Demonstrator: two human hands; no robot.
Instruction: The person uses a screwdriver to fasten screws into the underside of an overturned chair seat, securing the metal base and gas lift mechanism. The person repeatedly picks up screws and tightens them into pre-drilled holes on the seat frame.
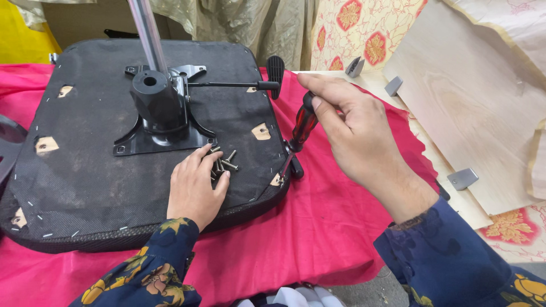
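Nearest the camera, the left hand lies flat, palm down, on the upturned seat, close to the seat's front edge at about 6 o'clock. Its fingers are spread and loose, closed on nothing; the fingertips touch a small heap of screws lying just beyond them. The seat's front edge overhangs the red cloth, which drapes off the near side of the table (there is open cloth to the right of the seat, between it and the right forearm).

At about 2 o'clock from the left hand, the right hand grips the top of a screwdriver with a red and black handle. Thumb and fingers are closed around the handle's end, and the tool stands nearly upright, tilted slightly, its tip down at the seat's right front corner, just beside the edge. The exact spot where the tip meets the seat I cannot tell.

Farther in, at 11 o'clock from the left hand, a black metal plate sits on the seat's middle with a shiny post rising from it. A lever runs from it toward 3 o'clock, ending at the seat's right edge.

Beyond the right hand, pale wooden boards lie at 2 o'clock, well apart from the seat.
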